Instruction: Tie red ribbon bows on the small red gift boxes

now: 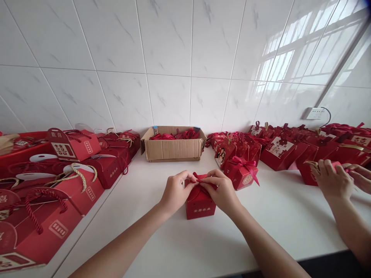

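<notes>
A small red gift box (199, 204) with gold lettering stands on the white table (179, 243) in front of me. My left hand (175, 191) and my right hand (222, 189) meet over its top, both closed in a pinch on the red ribbon (199, 178) there. Just behind and to the right sits a finished red box with a pink-red ribbon bow (242, 172).
A cardboard box (173, 148) of red ribbons stands at the back by the tiled wall. Red handled gift boxes (66, 181) are stacked at left, more red boxes (284, 152) at right. Another person's hands (336, 179) work on a box at the right edge.
</notes>
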`<action>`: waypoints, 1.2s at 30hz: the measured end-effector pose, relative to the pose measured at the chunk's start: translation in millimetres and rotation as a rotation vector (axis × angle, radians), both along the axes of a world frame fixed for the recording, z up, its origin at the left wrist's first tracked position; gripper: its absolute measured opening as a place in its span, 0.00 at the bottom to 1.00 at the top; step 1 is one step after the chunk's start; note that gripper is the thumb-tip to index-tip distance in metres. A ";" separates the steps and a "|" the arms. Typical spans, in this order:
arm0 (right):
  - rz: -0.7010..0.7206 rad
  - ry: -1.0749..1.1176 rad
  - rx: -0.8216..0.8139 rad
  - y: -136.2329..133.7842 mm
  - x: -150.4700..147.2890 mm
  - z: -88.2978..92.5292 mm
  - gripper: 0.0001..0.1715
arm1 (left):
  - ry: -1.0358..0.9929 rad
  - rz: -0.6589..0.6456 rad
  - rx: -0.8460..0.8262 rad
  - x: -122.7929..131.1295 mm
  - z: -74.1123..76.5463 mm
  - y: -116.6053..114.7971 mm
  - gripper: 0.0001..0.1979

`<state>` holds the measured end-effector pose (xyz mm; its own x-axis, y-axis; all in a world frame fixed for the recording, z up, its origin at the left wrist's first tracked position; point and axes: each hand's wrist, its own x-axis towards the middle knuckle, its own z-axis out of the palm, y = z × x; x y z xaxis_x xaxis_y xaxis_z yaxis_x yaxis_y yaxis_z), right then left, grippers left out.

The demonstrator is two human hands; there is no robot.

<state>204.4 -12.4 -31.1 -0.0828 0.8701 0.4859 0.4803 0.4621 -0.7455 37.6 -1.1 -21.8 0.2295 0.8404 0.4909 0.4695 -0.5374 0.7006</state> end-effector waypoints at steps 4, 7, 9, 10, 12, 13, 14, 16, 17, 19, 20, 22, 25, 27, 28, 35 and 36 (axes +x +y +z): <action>0.025 0.036 -0.126 2.2 -0.7 -0.1 0.09 | 0.075 0.011 0.088 -1.7 -3.1 1.8 0.07; 0.223 0.192 -0.317 2.0 1.1 3.9 0.14 | 0.091 -0.028 0.119 -4.5 -4.0 2.1 0.07; 0.340 0.301 -0.403 1.3 1.6 6.3 0.17 | 0.080 -0.049 0.102 -6.3 -4.2 2.7 0.07; 0.380 0.338 -0.424 1.0 1.3 6.7 0.17 | 0.070 -0.056 0.087 -6.9 -4.3 3.3 0.06; 0.426 0.385 -0.441 0.4 -0.5 5.8 0.16 | 0.032 -0.069 0.058 -7.4 -4.2 5.6 0.06; 0.441 0.405 -0.447 0.3 -1.9 4.5 0.15 | 0.006 -0.079 0.042 -7.3 -3.9 7.2 0.05; 0.447 0.425 -0.452 0.2 -3.7 2.7 0.15 | -0.019 -0.086 0.021 -7.2 -3.4 8.8 0.05; 0.427 0.448 -0.448 0.1 -7.8 -1.5 0.14 | -0.066 -0.081 -0.036 -7.6 -1.8 11.4 0.02; 0.398 0.440 -0.436 0.2 -9.9 -3.5 0.14 | -0.090 -0.060 -0.061 -8.4 -0.7 11.8 0.03; 0.322 0.396 -0.401 0.4 -13.7 -6.6 0.14 | -0.123 0.004 -0.092 -11.6 2.0 10.2 0.04; 0.290 0.379 -0.387 0.6 -15.2 -7.7 0.14 | -0.128 0.020 -0.102 -13.7 3.5 8.2 0.03; 0.266 0.382 -0.375 0.9 -17.6 -9.0 0.14 | -0.109 -0.009 -0.121 -18.2 6.3 2.6 0.03; 0.263 0.403 -0.363 0.3 -19.9 -9.8 0.15 | -0.015 -0.083 -0.132 -21.9 9.3 -5.2 0.05; 0.239 0.384 -0.343 -1.3 -20.0 -8.9 0.15 | 0.044 -0.079 -0.116 -22.0 10.1 -7.3 0.06; 0.229 0.364 -0.332 -2.4 -19.4 -7.7 0.16 | 0.061 -0.073 -0.114 -21.8 10.3 -7.4 0.06; 0.239 -0.030 -0.203 -10.7 1.2 13.5 0.14 | 0.080 -0.121 -0.195 -24.7 16.4 -7.4 0.05; 0.239 -0.079 -0.178 -12.4 4.9 16.9 0.12 | 0.085 -0.142 -0.200 -24.9 18.0 -8.4 0.05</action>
